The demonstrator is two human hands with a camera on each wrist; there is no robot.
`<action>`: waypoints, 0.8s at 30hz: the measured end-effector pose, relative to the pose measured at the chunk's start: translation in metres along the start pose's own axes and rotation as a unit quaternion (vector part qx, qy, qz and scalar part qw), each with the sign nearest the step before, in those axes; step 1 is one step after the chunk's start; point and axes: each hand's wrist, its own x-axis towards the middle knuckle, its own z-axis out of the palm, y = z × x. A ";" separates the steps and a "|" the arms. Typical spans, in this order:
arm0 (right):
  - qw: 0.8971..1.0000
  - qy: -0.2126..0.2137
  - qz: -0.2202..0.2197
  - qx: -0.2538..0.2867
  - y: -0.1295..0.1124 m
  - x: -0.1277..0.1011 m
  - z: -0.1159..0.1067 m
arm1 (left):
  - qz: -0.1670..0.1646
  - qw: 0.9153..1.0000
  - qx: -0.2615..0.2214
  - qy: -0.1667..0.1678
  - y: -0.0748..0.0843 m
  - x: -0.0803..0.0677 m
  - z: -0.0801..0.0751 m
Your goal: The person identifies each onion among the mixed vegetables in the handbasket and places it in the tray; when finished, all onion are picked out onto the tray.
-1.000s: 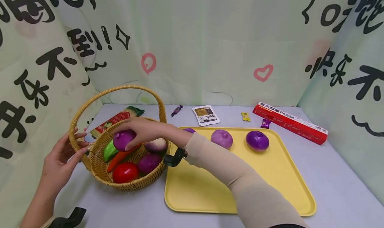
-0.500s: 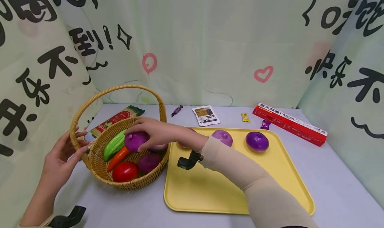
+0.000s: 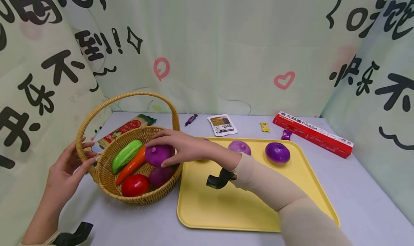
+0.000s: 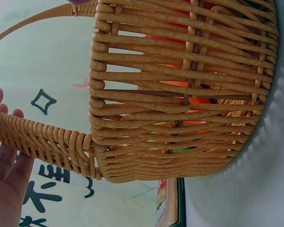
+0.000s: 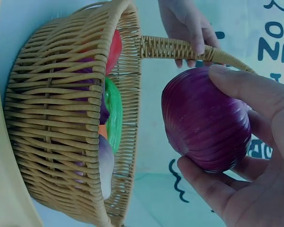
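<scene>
right hand (image 3: 185, 145) curled round purple onion (image 3: 158, 154) above basket (image 3: 106, 174), grip closed on it; left hand (image 3: 66, 168) open, fingers bracing handle (image 3: 84, 123) steady.

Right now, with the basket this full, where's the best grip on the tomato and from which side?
Take the tomato from above, across its round sides. It lies at the near wall of the basket, with a purple onion to its right and the carrot behind, so side access looks blocked; its top is clear.
</scene>
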 end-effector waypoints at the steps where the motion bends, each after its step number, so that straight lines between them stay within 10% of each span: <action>1: 1.000 0.002 0.004 0.004 -0.001 -0.003 -0.001 | 0.000 1.000 0.000 0.000 0.000 0.000 0.000; 24: 0.981 0.122 0.055 0.141 0.019 -0.084 0.005 | -0.001 1.000 0.001 -0.003 -0.001 0.000 -0.001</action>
